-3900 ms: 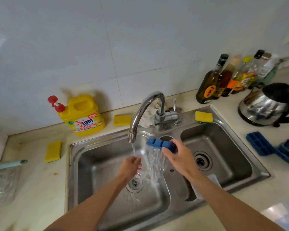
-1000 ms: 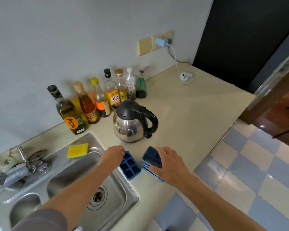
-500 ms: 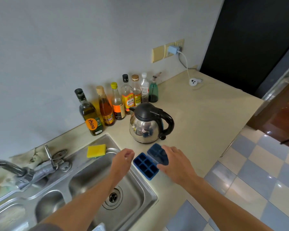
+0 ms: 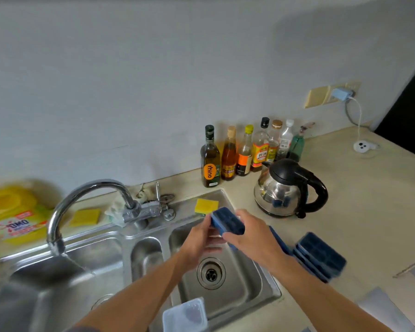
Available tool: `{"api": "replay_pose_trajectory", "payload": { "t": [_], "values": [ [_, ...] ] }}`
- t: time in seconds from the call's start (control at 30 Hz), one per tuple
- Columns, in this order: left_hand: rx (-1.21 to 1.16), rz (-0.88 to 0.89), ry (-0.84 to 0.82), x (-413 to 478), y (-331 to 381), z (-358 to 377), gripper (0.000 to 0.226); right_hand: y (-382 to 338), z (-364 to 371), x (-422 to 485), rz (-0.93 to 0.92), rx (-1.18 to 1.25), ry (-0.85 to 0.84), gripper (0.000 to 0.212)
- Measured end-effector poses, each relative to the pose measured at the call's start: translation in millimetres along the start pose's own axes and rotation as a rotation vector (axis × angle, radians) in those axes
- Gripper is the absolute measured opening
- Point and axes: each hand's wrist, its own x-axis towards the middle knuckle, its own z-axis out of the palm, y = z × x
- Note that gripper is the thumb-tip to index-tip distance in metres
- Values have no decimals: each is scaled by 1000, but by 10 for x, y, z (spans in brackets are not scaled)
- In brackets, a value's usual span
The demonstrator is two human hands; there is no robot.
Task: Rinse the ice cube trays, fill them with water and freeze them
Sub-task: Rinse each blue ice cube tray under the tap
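A blue ice cube tray (image 4: 228,222) is held above the right sink basin (image 4: 240,283). My right hand (image 4: 252,238) grips its near edge and my left hand (image 4: 199,238) holds its left end from below. A stack of blue ice cube trays (image 4: 319,255) lies on the counter right of the sink, with another blue tray (image 4: 279,238) partly hidden behind my right wrist. The chrome tap (image 4: 82,202) arches over the left basin (image 4: 58,271); no running water is visible.
A steel kettle (image 4: 288,190) stands behind the trays. Several bottles (image 4: 244,152) line the wall. Yellow sponges (image 4: 206,206) (image 4: 85,216) lie at the sink's back. A yellow detergent jug (image 4: 12,216) stands far left. A clear plastic lid (image 4: 185,315) rests on the sink's front rim.
My right hand has lifted a blue tray off the counter and carried it left over the right basin, and my left hand has joined it. The view has swung back left towards the sink.
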Motion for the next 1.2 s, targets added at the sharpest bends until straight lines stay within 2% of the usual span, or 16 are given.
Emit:
{"api": "replay_pose_trajectory", "payload": {
  "t": [0.13, 0.3, 0.4, 0.5, 0.63, 0.83, 1.03, 1.2],
  "values": [
    [-262, -23, 145, -349, -174, -168, 65, -327, 295, -78, -78, 107, -113, 59],
    [-335, 8, 399, -832, -429, -544, 65, -646, 780, -304, -223, 82, -316, 62],
    [-372, -33, 589, -1122, -602, -826, 67, -836, 1047, -453, -274, 44, -464, 67],
    [-430, -48, 665, -1337, -722, -1070, 62, -1002, 1294, -546, -290, 35, -568, 71],
    [-487, -79, 697, -1458, -721, -1338, 57, -1221, 1551, -538, -310, 29, -602, 78],
    [-452, -81, 704, -1334, -727, -1835, 61, -1589, 1958, -353, -251, 38, -604, 56],
    [-266, -128, 658, -1150, -665, -2703, 66, -2071, 2580, -86, -144, 35, -590, 51],
    [-85, -141, 605, -986, -655, -3315, 70, -2322, 3043, 47, -60, 156, -575, 47]
  ]
}}
